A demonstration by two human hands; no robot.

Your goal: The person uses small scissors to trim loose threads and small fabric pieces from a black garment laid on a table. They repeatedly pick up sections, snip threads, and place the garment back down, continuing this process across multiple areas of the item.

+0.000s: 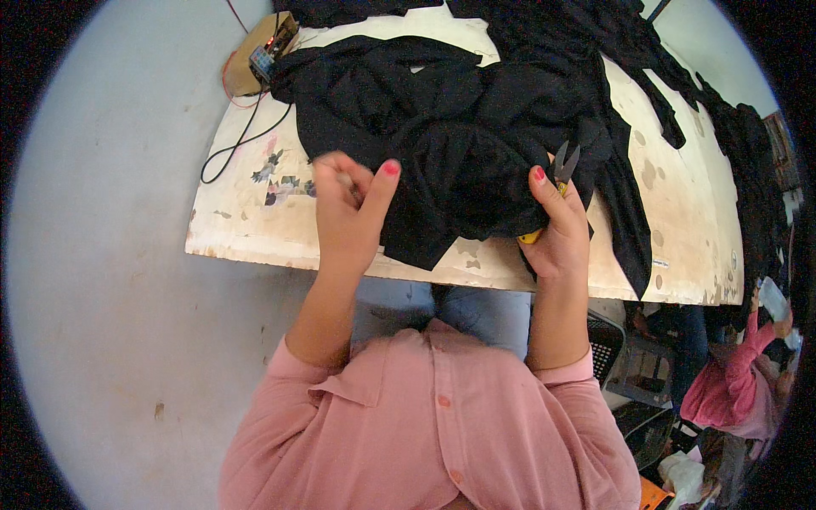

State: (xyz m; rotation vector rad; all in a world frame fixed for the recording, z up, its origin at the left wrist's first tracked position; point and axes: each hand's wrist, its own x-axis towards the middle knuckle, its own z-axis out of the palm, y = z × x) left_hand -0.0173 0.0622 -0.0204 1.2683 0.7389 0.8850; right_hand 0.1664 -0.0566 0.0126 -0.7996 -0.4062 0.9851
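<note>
Black cloth, apparently a garment, lies bunched on the table in front of me. My right hand is closed around a small pair of yellow-handled thread snips, blades pointing away from me. Its thumb rests on the cloth's right side. At the cloth's left edge is my left hand, fingers curled in and slightly blurred, thumb raised. Whatever the curled fingers may hold is hidden.
The worn, pale table ends close to my lap. More black garments spread over its far side. A box-like device with a black cable stands at the far left corner. Another person in pink is at the right, near crates.
</note>
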